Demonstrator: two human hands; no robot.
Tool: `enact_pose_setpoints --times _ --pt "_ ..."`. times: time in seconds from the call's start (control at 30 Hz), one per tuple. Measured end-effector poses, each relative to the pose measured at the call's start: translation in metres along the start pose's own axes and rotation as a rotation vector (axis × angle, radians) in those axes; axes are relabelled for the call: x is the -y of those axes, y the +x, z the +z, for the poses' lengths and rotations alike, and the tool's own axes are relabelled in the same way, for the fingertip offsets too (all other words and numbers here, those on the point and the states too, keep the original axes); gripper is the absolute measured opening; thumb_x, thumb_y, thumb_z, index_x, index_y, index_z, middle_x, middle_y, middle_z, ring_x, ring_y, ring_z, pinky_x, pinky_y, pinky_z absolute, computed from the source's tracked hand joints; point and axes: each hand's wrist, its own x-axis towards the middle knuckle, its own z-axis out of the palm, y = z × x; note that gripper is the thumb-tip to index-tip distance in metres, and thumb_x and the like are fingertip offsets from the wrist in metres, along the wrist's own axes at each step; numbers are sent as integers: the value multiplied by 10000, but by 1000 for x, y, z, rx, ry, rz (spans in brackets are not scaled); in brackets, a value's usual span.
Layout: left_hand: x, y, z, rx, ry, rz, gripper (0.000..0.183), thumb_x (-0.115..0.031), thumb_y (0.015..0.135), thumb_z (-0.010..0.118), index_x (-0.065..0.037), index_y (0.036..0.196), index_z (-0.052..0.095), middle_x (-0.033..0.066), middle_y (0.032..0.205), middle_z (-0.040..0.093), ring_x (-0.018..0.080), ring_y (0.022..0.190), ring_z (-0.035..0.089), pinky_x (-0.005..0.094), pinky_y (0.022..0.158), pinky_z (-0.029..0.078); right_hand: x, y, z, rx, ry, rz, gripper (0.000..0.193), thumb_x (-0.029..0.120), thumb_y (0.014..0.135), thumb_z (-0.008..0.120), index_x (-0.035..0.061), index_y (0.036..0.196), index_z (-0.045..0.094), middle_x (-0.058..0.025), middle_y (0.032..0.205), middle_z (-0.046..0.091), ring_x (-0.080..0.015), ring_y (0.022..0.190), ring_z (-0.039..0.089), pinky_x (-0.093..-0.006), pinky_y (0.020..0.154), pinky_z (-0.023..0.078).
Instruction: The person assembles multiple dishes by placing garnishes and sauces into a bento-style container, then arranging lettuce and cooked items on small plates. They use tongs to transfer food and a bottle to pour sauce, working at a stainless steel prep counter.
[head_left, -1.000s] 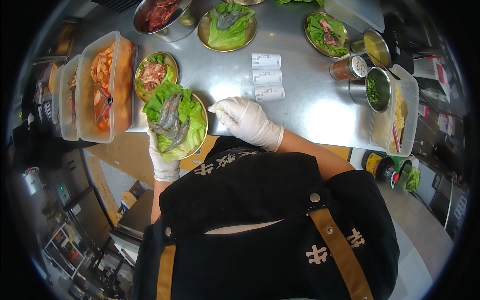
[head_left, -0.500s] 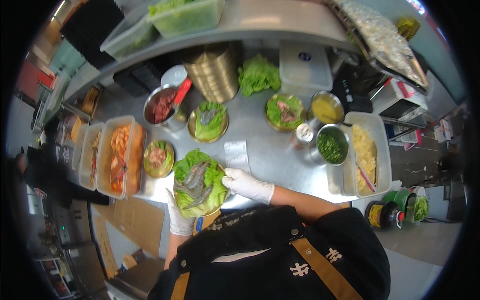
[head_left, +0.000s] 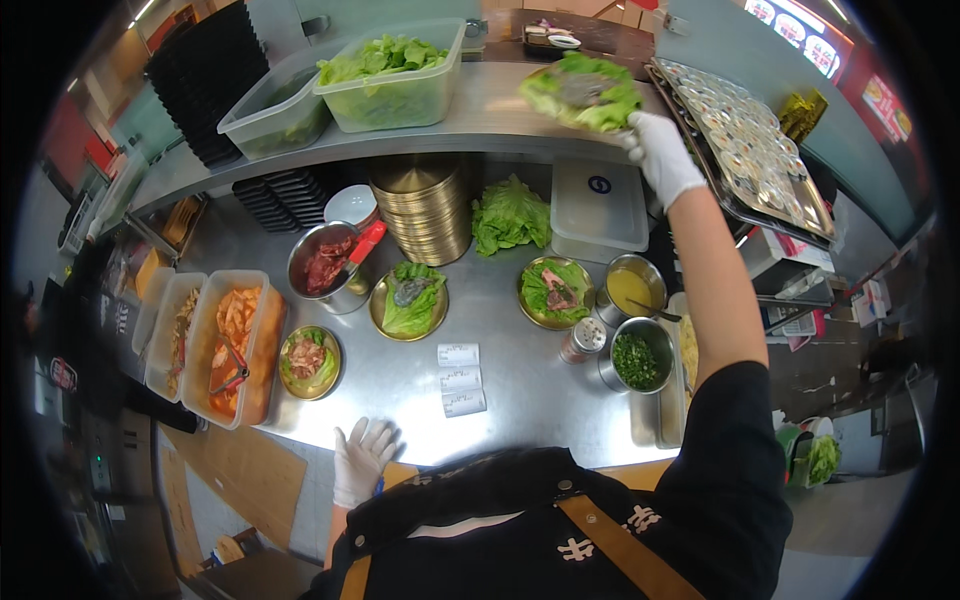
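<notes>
My right hand [head_left: 660, 160], in a white glove, reaches up to the raised shelf at the far side. It grips the edge of a plate of lettuce and shrimp [head_left: 583, 92], which is slightly blurred over the shelf; leaves hide most of the plate. My left hand [head_left: 364, 462], gloved too, hovers at the near edge of the steel counter with fingers spread and nothing in them. Ahead of it lie white paper slips [head_left: 460, 380]. Small golden plates with lettuce and meat [head_left: 310, 362], lettuce and grey shrimp [head_left: 409, 302], and lettuce and meat [head_left: 555, 292] stand across the counter.
At left are tubs of kimchi [head_left: 235, 350]; behind stand a pot of red meat [head_left: 325, 265] and stacked golden plates [head_left: 420, 210]. Right are a shaker [head_left: 583, 340], chopped greens [head_left: 635, 360] and yellow sauce [head_left: 631, 288]. The shelf [head_left: 490, 105] holds lettuce tubs [head_left: 395, 90] and a laden tray [head_left: 745, 140].
The plate of lettuce and shrimp has gone from near my body up and right to the shelf in my right hand. My left hand has let go of it and opened.
</notes>
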Motion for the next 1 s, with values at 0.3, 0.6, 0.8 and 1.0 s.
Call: enact_pose_setpoints --times 0.3,0.6,0.8,1.0 --pt "15 -26 -7 -228 0 50 940 -726 960 321 -58 1583 103 241 1611 192 367 1486 225 471 1189 232 -19 185 -18 -240 15 59 255 118 958 402 -4 1151 515 -244 927 701 -106 362 401 -234 296 327" --pt "27 -24 28 -404 -48 -33 928 -719 959 347 -73 1584 116 231 1598 225 356 1470 262 470 1149 306 -35 328 -26 -216 97 98 320 110 968 411 25 1270 473 -204 993 690 -169 580 564 -271 461 429" --pt "30 -7 43 -485 -36 -115 918 -719 947 388 -86 1571 160 226 1558 307 347 1405 360 460 1067 410 -59 452 -44 -8 464 119 344 161 1024 443 22 1338 462 -155 1149 667 -211 860 677 -296 678 539" --pt "22 10 60 -489 -20 -143 889 -690 957 406 -72 1558 186 231 1518 367 357 1378 398 479 1055 420 -54 463 -32 -38 385 -24 321 166 1028 466 23 1314 497 -130 1123 674 -195 877 682 -287 701 546"
